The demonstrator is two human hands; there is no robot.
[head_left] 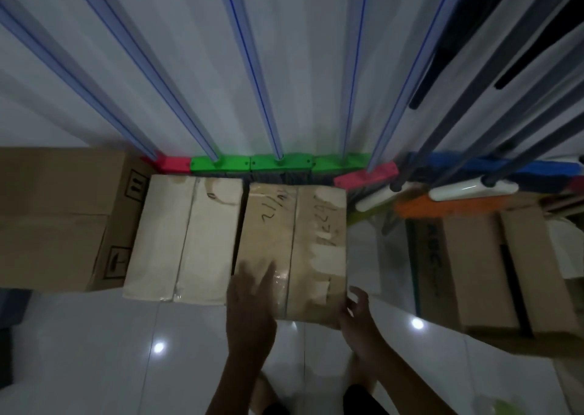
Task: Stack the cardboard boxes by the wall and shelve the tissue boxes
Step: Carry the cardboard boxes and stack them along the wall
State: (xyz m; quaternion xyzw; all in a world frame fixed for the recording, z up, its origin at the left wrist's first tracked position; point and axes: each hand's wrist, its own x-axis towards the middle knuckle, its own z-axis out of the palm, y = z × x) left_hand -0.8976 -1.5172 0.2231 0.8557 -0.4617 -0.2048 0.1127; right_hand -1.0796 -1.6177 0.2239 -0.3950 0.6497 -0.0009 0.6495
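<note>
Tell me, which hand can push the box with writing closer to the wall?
Probably the left hand: it lies flat on top of the scribbled box. The right hand only touches the near right corner.

Left hand [249, 301]: bare; no glove, ring or watch is seen.
Right hand [355, 312]: bare; no glove or ring is seen.
Forearms: uncovered to the lower frame edge; no sleeves are shown.
Lower body: something dark is glimpsed at the bottom edge, too dim to be identified.

Glossy white floor tiles [94, 351], dim light
</note>
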